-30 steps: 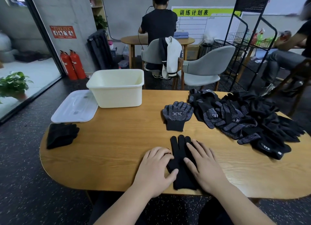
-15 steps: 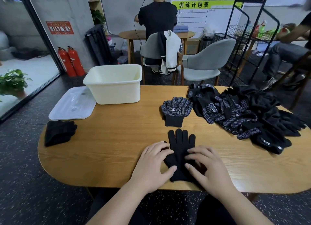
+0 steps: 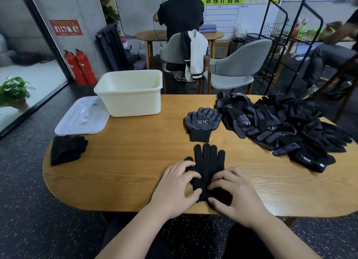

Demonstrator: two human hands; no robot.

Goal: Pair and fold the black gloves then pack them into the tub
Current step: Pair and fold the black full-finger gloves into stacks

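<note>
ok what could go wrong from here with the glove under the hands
1. The plain black glove, gripped by the left hand and right hand, has its cuff near the table's front edge; it may slip off during the fold.
2. The tub stands across the table, so a loose fold may open on the way.
3. The glove pile lies close; mates could get mixed.

Even indoor light, daylight from the left doorway, wide-angle bending and blur at edges.
</note>
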